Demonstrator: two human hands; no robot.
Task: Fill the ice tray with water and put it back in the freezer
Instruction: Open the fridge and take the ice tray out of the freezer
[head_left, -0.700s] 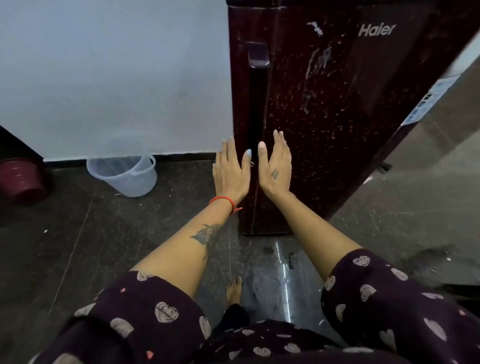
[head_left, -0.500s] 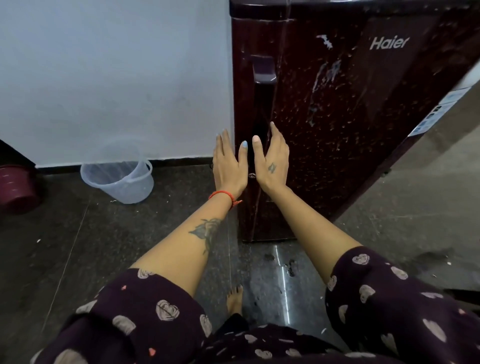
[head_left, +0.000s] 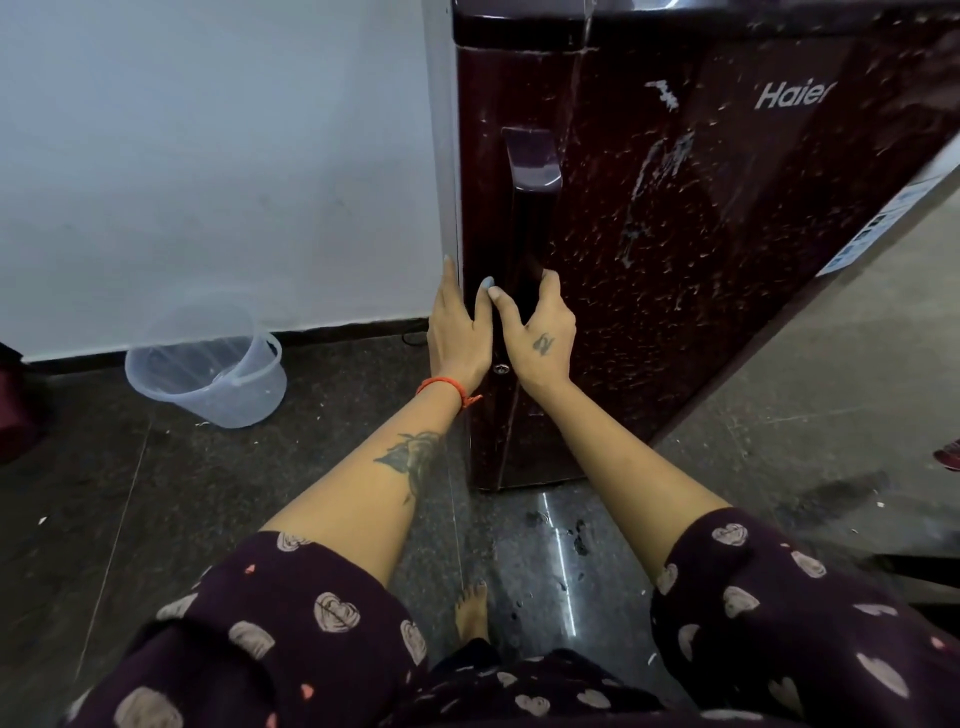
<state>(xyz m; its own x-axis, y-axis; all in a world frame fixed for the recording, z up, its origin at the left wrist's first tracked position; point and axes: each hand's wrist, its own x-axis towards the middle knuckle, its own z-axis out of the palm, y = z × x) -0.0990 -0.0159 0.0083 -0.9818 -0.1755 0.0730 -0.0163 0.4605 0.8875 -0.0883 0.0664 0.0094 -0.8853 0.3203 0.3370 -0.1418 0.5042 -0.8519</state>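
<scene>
A dark maroon Haier fridge stands in front of me with its door closed. A long recessed handle runs down the door's left side. My right hand has its fingers curled into the lower part of that handle. My left hand lies with straight fingers along the fridge's left edge, thumb on the door front beside my right thumb. No ice tray is in view.
A clear plastic bucket stands on the dark stone floor by the white wall, left of the fridge. A maroon object is at the far left edge. Wet marks lie on the floor near my bare foot.
Both hands were flat and open near the door's lower left. They have risen, and my right fingers have curled into the handle while my left hand has slid to the fridge's edge.
</scene>
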